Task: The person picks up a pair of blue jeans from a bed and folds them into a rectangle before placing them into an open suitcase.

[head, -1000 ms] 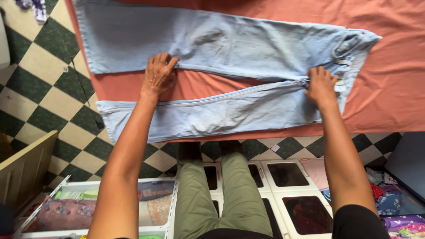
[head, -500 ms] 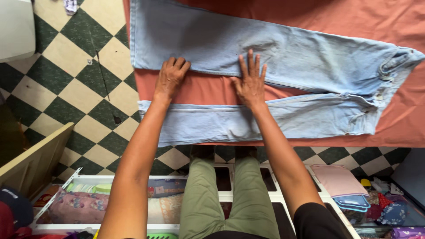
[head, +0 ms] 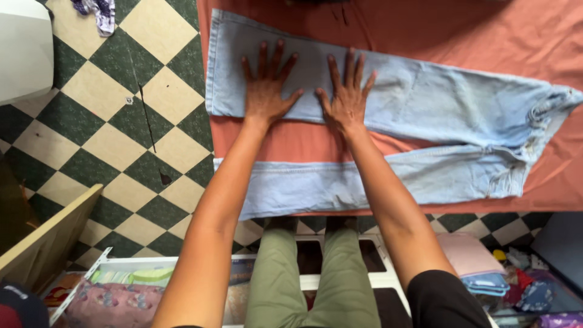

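Observation:
A pair of light blue jeans [head: 437, 103] lies flat on a salmon-coloured cloth [head: 461, 36] spread over the floor, legs pointing left, waist at the right. My left hand [head: 265, 85] presses palm down, fingers spread, on the far leg. My right hand [head: 348, 91] lies flat beside it on the same leg, fingers apart. The near leg [head: 316, 185] lies free below my forearms. Neither hand holds anything.
Green and cream checkered floor tiles [head: 121, 115] lie to the left. A white object [head: 24, 48] stands at the top left, a wooden board [head: 48, 237] at the lower left. Folded clothes [head: 473, 267] and a white rack [head: 121, 267] sit near my knees.
Both hands moved up from between the legs onto the far leg. Before that, my right hand slid left from the waist end. The view shifted left.

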